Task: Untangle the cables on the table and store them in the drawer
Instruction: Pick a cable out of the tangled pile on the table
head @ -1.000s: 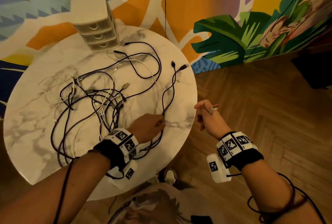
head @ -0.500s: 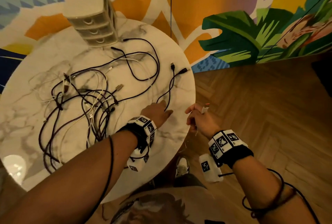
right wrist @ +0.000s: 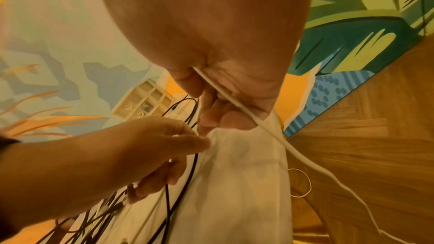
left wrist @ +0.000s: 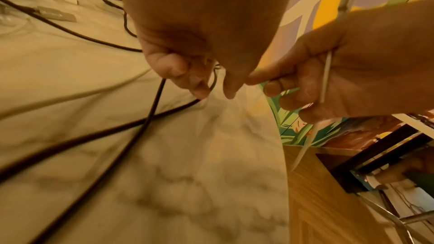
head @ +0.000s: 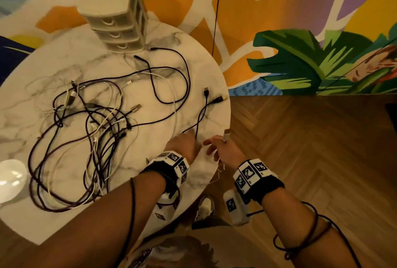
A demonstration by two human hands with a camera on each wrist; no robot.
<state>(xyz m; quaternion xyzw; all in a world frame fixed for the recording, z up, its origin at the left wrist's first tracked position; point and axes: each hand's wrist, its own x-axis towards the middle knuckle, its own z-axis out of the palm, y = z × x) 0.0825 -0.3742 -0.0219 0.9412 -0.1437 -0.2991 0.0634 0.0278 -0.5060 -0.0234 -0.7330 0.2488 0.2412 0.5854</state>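
Note:
A tangle of black and white cables (head: 90,139) lies on the left half of the round marble table (head: 64,220). One black cable (head: 200,117) runs apart from it toward the right edge, ending in two plugs. My left hand (head: 191,139) pinches this black cable (left wrist: 212,84) just above the tabletop. My right hand (head: 217,147) hovers close beside it at the table's edge and grips a thin white cable (right wrist: 234,103). Its plug (head: 226,133) sticks up, and the rest hangs toward the floor. A small beige drawer unit (head: 116,23) stands at the table's far side, drawers closed.
A painted wall stands behind the table, with wooden floor (head: 300,160) to the right. A white round shape (head: 10,179) sits at the table's left edge. A shoe (head: 205,206) shows below the table's near rim. A loose thin white loop (right wrist: 303,183) lies on the floor.
My left hand has slid forward along the black cable toward its plugs. My right hand, still holding the white cable, has moved in close to the left hand.

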